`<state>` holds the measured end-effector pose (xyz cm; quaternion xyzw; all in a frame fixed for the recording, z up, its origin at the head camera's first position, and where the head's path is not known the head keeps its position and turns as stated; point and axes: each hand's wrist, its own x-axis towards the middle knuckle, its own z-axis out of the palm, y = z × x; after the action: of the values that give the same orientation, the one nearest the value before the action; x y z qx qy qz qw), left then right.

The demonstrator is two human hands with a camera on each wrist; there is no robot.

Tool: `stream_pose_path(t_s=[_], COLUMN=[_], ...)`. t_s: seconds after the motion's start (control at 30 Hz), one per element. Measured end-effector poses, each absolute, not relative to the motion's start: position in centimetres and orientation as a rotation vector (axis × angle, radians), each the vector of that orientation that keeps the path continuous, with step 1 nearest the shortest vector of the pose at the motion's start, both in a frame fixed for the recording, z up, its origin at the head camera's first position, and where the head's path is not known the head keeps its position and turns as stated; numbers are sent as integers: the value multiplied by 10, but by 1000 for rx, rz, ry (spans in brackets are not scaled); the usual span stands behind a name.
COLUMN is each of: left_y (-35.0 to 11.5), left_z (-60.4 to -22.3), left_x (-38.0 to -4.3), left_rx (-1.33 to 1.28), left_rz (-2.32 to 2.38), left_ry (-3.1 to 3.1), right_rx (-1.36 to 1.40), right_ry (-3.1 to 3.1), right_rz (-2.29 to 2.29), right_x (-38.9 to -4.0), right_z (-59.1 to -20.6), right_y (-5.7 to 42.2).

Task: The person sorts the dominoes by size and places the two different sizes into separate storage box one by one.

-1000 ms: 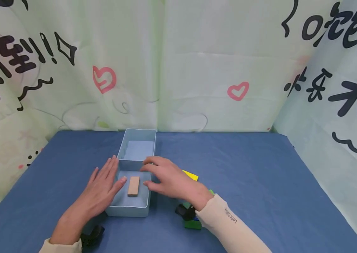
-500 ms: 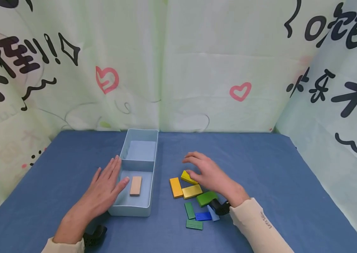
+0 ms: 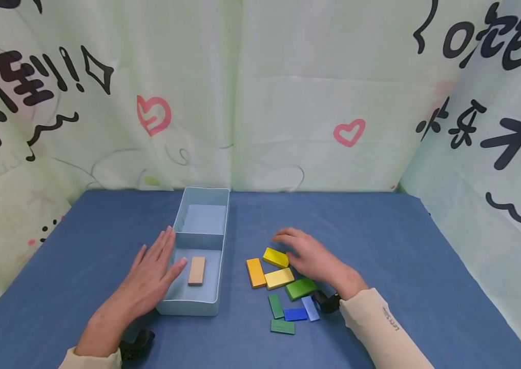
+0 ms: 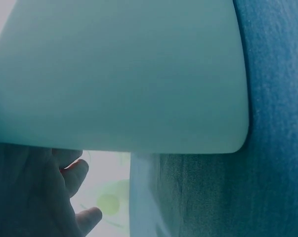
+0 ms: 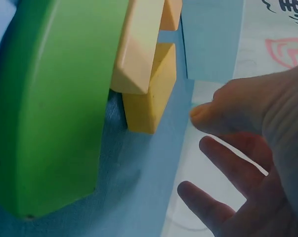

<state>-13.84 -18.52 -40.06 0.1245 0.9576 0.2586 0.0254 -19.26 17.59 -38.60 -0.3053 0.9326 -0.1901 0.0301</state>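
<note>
My left hand (image 3: 149, 274) lies along the left side of a pale blue two-compartment box (image 3: 186, 307), fingers straight and the thumb over its rim. Inside the front compartment lies a tan wooden block (image 3: 196, 271). Over the table to the right, my right hand (image 3: 313, 259) hovers beside a yellow block (image 3: 275, 258) with loosely bent fingers. In the right wrist view, a gap shows between the thumb and fingers (image 5: 230, 165) and the yellow block (image 5: 148, 106); nothing is held. The left wrist view is mostly filled by the box's side wall (image 4: 124, 79).
Around the yellow block lie an orange block (image 3: 256, 272), a pale yellow block (image 3: 279, 278) and a bright green block (image 3: 300, 289). Nearer me are two dark green blocks (image 3: 276, 306), a blue block (image 3: 295, 314) and a light blue block (image 3: 310, 308). Printed curtains (image 3: 283, 92) enclose the blue tabletop.
My right hand has moved from above the box rightward to the coloured blocks, then dipped slightly by the yellow one. The left hand stays at the box.
</note>
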Motion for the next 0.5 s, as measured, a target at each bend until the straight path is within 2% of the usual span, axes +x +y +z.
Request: stream_pose_path(t_s=[0.5], left_y=[-186], left_z=[-401], left_x=[-137], left_rx=[387], left_rz=[829], left_ry=[2974], right_rx=[-1005], right_ry=[2767], right_rz=[-356], right_x=[-195], right_z=[-383], right_y=[174])
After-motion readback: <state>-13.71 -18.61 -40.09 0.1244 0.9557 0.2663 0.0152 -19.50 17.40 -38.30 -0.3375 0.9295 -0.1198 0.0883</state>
